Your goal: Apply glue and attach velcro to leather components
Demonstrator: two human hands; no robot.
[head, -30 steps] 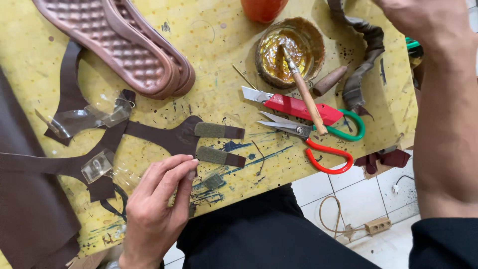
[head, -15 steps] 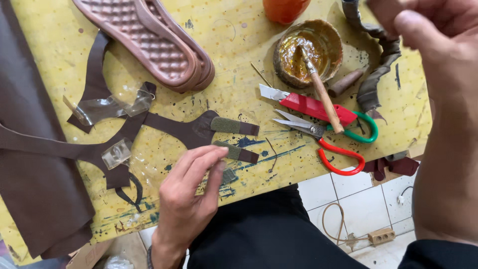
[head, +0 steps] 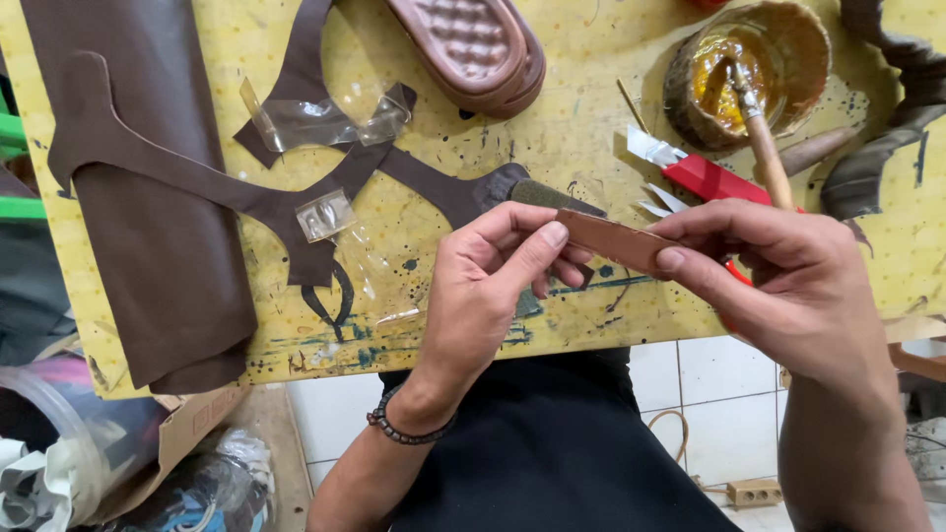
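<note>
A short brown leather strip (head: 619, 241) is held between both my hands above the front edge of the yellow board (head: 581, 138). My left hand (head: 493, 286) pinches its left end with thumb and fingers. My right hand (head: 788, 286) grips its right end, the thumb on top. Just behind the strip lies a dark brown cut leather strap piece (head: 296, 202) with an olive fastener tab (head: 552, 195) at its end.
A brown shoe sole (head: 473, 49) lies at the top. A glue bowl (head: 749, 74) with a brush (head: 764, 148) stands top right, beside a red cutter (head: 705, 177) and scissors. Brown leather sheet (head: 148, 197) covers the left. Clear plastic pieces (head: 315, 123) lie on the straps.
The right hand has come down from the upper right to meet the left. Both now hold a brown strip. The view has shifted closer and leftwards.
</note>
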